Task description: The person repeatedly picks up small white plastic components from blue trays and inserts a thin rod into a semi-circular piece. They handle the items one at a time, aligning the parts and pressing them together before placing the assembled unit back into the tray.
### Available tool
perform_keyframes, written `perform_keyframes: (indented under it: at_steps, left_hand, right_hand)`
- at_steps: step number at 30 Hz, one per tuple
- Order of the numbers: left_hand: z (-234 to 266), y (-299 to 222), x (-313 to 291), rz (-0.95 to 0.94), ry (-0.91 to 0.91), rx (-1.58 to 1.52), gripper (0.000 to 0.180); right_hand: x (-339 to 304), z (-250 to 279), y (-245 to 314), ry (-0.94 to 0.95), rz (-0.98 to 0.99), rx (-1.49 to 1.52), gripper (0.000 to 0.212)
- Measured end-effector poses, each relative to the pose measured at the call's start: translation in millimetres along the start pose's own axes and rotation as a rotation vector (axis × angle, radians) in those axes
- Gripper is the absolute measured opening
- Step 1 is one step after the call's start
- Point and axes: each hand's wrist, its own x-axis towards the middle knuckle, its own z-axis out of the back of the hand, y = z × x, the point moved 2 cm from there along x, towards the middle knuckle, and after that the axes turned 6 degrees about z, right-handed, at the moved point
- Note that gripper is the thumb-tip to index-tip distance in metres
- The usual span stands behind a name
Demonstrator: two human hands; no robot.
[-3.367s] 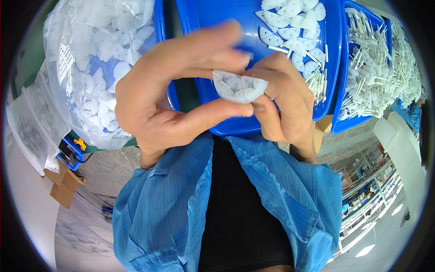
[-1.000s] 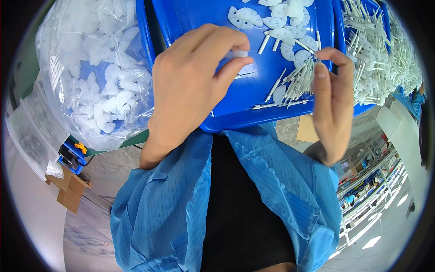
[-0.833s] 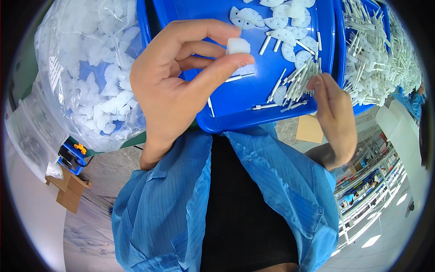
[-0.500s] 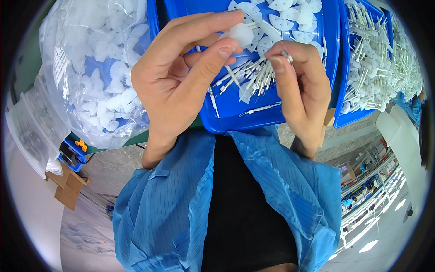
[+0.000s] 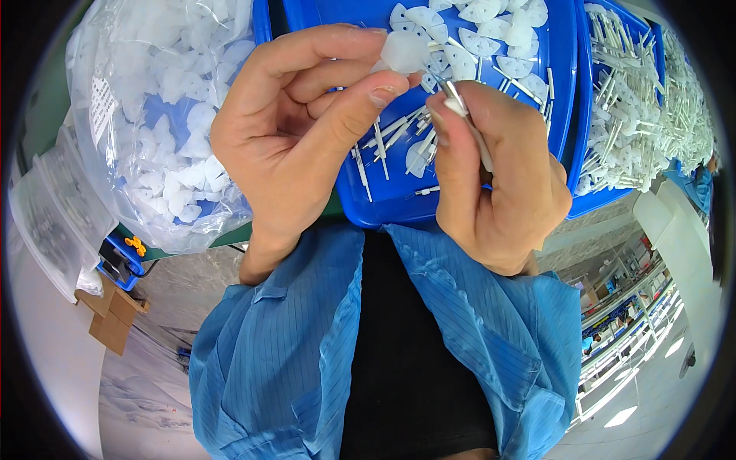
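Since the frame half a second earlier, the worker's right hand (image 5: 498, 169) has shifted left, toward the left hand (image 5: 307, 123), which holds nearly the same position. Effect on the work: the two held parts now sit just beside each other; contact cannot be confirmed from here.

Right grip: closed, thumb and index finger clamping a slim white rod (image 5: 455, 106). Its long axis runs from lower right to upper left; the grey, pin-like tip points up-left at the other part. Left grip: thumb and fingertips pinch a translucent white rounded piece (image 5: 405, 52), which shows no clear long axis.

Both parts are above a blue tray (image 5: 360, 211) containing loose rods (image 5: 402, 126) and half-round plates (image 5: 481, 42). A clear plastic bag (image 5: 138, 195) of white pieces lies to the left.
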Motion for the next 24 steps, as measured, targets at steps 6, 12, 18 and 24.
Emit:
perform_keyframes:
  at_steps: [6, 12, 18, 24]
  left_hand:
    - [5.4, -0.1, -0.9, 0.014, -0.004, 0.013, 0.031]
    - [17.0, 6.6, -2.6, -0.079, -0.035, 0.161, 0.029]
    - [15.5, 14.6, -9.3, -0.015, -0.146, 0.115, 0.026]
    - [11.9, -1.2, 0.9, -0.084, 0.099, 0.150, 0.026]
  right_hand:
    - [0.2, -4.6, -2.2, 0.056, 0.014, 0.012, 0.016]
    - [0.1, -7.0, -9.7, 0.124, 0.004, 0.074, 0.015]
    - [2.0, -1.7, -6.3, 0.179, -0.058, 0.080, 0.013]
    - [6.4, 3.6, -3.6, 0.215, -0.170, 0.234, 0.007]
